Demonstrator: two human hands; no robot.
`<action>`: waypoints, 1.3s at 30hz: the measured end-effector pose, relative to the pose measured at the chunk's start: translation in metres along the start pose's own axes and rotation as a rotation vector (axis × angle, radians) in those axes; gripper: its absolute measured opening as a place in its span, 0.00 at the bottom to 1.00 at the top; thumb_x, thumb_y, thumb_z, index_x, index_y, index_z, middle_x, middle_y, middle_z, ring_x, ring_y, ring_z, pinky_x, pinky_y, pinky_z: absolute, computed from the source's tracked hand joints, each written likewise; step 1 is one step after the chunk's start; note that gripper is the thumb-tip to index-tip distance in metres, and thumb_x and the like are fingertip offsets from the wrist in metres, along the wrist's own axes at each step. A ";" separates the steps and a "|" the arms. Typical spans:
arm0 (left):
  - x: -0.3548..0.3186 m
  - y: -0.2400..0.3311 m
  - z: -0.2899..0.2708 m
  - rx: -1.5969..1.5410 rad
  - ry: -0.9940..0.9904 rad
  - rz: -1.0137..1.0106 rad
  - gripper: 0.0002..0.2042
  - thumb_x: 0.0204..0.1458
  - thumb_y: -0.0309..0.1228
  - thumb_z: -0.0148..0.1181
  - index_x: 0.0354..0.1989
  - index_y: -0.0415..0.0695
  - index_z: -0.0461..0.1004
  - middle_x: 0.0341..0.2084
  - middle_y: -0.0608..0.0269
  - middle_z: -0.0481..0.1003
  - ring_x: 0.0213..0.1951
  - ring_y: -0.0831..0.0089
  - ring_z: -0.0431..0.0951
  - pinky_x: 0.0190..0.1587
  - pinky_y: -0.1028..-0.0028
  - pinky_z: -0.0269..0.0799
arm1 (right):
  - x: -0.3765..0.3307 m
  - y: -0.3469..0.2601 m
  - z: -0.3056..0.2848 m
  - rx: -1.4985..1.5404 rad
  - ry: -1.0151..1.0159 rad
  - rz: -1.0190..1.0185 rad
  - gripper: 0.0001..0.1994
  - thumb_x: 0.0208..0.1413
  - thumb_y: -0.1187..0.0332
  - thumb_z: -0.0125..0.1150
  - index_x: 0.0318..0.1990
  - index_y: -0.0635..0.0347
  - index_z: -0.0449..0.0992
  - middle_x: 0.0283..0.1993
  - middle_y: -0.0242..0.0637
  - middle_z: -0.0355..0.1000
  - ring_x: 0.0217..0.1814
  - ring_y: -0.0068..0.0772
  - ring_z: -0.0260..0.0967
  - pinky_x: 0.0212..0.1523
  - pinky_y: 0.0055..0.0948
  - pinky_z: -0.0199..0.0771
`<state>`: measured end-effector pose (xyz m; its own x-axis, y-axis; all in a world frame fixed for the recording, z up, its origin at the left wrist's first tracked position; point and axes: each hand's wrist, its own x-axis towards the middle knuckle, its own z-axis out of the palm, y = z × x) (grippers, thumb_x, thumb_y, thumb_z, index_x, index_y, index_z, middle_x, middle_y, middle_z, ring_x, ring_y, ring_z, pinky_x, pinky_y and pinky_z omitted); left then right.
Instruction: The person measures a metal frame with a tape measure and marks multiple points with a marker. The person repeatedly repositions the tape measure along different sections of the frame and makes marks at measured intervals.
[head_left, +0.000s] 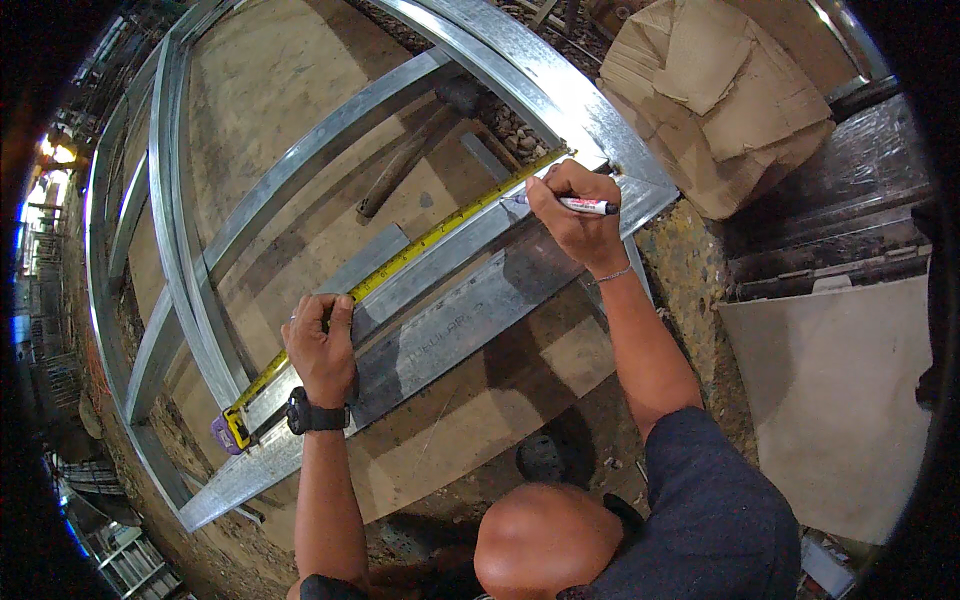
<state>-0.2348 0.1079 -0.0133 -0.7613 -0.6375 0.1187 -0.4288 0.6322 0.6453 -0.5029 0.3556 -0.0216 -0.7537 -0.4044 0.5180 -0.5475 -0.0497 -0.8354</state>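
Note:
A yellow tape measure blade (pixel 430 238) is stretched slantwise along a shiny metal tube (pixel 430 272) of a large metal frame. Its yellow and purple case (pixel 230 432) rests near the frame's lower left corner. My left hand (pixel 322 355), with a black watch at the wrist, pinches the blade and holds it against the tube. Near the blade's far right end, my right hand (pixel 580 215) is closed around a white marker pen (pixel 590 206), its tip pointing left at the tube beside the blade. A wider grey metal tube (pixel 450 335) lies alongside, nearer to me.
Inside the frame lies a wooden-handled hammer (pixel 405 165) with a dark head. Crumpled cardboard (pixel 720 90) sits beyond the frame's right corner. A pale panel (pixel 840 390) leans at the right, below a dark plastic-wrapped stack (pixel 850 170). Brown sheet covers the ground.

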 end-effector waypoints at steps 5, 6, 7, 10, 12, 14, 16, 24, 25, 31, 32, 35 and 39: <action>0.000 0.001 0.001 0.006 0.018 0.031 0.09 0.64 0.37 0.67 0.35 0.45 0.80 0.30 0.63 0.77 0.37 0.63 0.76 0.48 0.65 0.61 | -0.001 0.003 0.000 -0.008 -0.012 0.010 0.17 0.62 0.73 0.71 0.23 0.60 0.69 0.20 0.28 0.68 0.22 0.16 0.62 0.25 0.27 0.65; 0.000 0.001 0.001 0.008 0.019 0.033 0.09 0.64 0.36 0.67 0.35 0.45 0.80 0.30 0.63 0.77 0.37 0.63 0.77 0.48 0.65 0.61 | -0.001 0.002 0.000 -0.018 -0.013 0.012 0.17 0.62 0.73 0.71 0.23 0.60 0.69 0.19 0.28 0.67 0.22 0.15 0.62 0.25 0.27 0.65; 0.000 0.001 0.001 0.017 0.025 0.039 0.10 0.65 0.37 0.67 0.35 0.45 0.80 0.30 0.63 0.77 0.37 0.63 0.76 0.48 0.65 0.61 | -0.001 0.000 0.001 -0.029 -0.014 0.015 0.17 0.62 0.72 0.71 0.23 0.59 0.69 0.19 0.28 0.67 0.22 0.15 0.62 0.25 0.27 0.65; -0.001 0.001 0.002 0.024 0.029 0.041 0.11 0.65 0.38 0.67 0.35 0.45 0.80 0.30 0.63 0.77 0.37 0.63 0.76 0.48 0.65 0.61 | 0.000 -0.001 0.001 -0.050 -0.018 0.008 0.17 0.61 0.72 0.71 0.23 0.59 0.69 0.19 0.28 0.67 0.22 0.15 0.62 0.25 0.26 0.64; -0.001 -0.001 0.002 0.007 0.016 0.016 0.12 0.66 0.40 0.66 0.35 0.45 0.80 0.30 0.62 0.77 0.36 0.63 0.76 0.48 0.65 0.61 | 0.000 -0.001 0.001 -0.060 -0.025 0.005 0.17 0.61 0.72 0.71 0.23 0.59 0.69 0.19 0.28 0.67 0.22 0.14 0.62 0.25 0.26 0.64; 0.000 -0.001 0.002 0.014 0.021 0.023 0.13 0.66 0.41 0.66 0.35 0.45 0.80 0.30 0.62 0.76 0.36 0.62 0.75 0.48 0.65 0.61 | 0.000 0.000 0.001 -0.069 -0.035 0.006 0.17 0.61 0.72 0.71 0.23 0.59 0.69 0.19 0.27 0.67 0.23 0.14 0.62 0.25 0.26 0.64; 0.000 -0.001 0.003 0.013 0.026 0.032 0.13 0.66 0.41 0.66 0.35 0.45 0.80 0.30 0.62 0.76 0.36 0.62 0.75 0.48 0.64 0.61 | -0.001 0.002 0.000 -0.063 -0.036 -0.002 0.17 0.61 0.72 0.71 0.23 0.59 0.70 0.19 0.27 0.67 0.23 0.14 0.61 0.25 0.26 0.64; -0.001 0.001 0.003 0.012 0.030 0.050 0.13 0.66 0.40 0.65 0.35 0.44 0.80 0.30 0.62 0.76 0.37 0.61 0.75 0.49 0.64 0.61 | -0.001 0.001 0.001 -0.046 -0.034 -0.006 0.17 0.62 0.72 0.71 0.23 0.60 0.69 0.19 0.28 0.66 0.23 0.13 0.60 0.24 0.27 0.63; 0.000 0.001 0.003 0.011 0.025 0.048 0.12 0.66 0.40 0.65 0.35 0.44 0.80 0.31 0.61 0.76 0.37 0.61 0.75 0.48 0.64 0.61 | -0.001 0.002 0.001 -0.056 -0.034 -0.006 0.17 0.62 0.72 0.71 0.23 0.60 0.69 0.19 0.28 0.66 0.23 0.13 0.60 0.24 0.27 0.63; 0.000 -0.001 0.001 0.017 0.017 0.038 0.12 0.66 0.40 0.65 0.36 0.44 0.80 0.31 0.61 0.77 0.38 0.60 0.76 0.48 0.63 0.62 | -0.001 0.004 0.001 -0.001 -0.002 -0.016 0.16 0.62 0.73 0.71 0.23 0.60 0.70 0.20 0.27 0.67 0.23 0.14 0.61 0.24 0.27 0.63; 0.000 -0.002 0.002 0.019 0.023 0.043 0.12 0.66 0.40 0.65 0.36 0.44 0.80 0.31 0.61 0.77 0.38 0.60 0.76 0.48 0.63 0.62 | -0.002 0.004 0.001 0.031 0.013 -0.013 0.16 0.62 0.73 0.71 0.23 0.60 0.70 0.20 0.27 0.67 0.23 0.14 0.61 0.25 0.27 0.63; -0.001 -0.002 0.003 0.025 0.024 0.041 0.12 0.66 0.40 0.65 0.36 0.45 0.80 0.31 0.61 0.77 0.37 0.60 0.76 0.48 0.63 0.61 | -0.001 0.003 0.001 0.017 0.007 -0.003 0.16 0.62 0.73 0.70 0.24 0.60 0.71 0.21 0.26 0.67 0.24 0.13 0.61 0.25 0.26 0.63; -0.001 0.000 0.004 0.018 0.029 0.041 0.12 0.66 0.39 0.65 0.35 0.45 0.80 0.31 0.61 0.77 0.37 0.60 0.76 0.47 0.63 0.61 | -0.001 0.003 0.001 0.009 -0.009 -0.010 0.16 0.62 0.73 0.70 0.24 0.60 0.71 0.20 0.26 0.67 0.24 0.13 0.61 0.26 0.25 0.63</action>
<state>-0.2358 0.1098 -0.0163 -0.7644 -0.6228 0.1669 -0.4062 0.6662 0.6255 -0.5032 0.3555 -0.0247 -0.7450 -0.4117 0.5248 -0.5518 -0.0617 -0.8317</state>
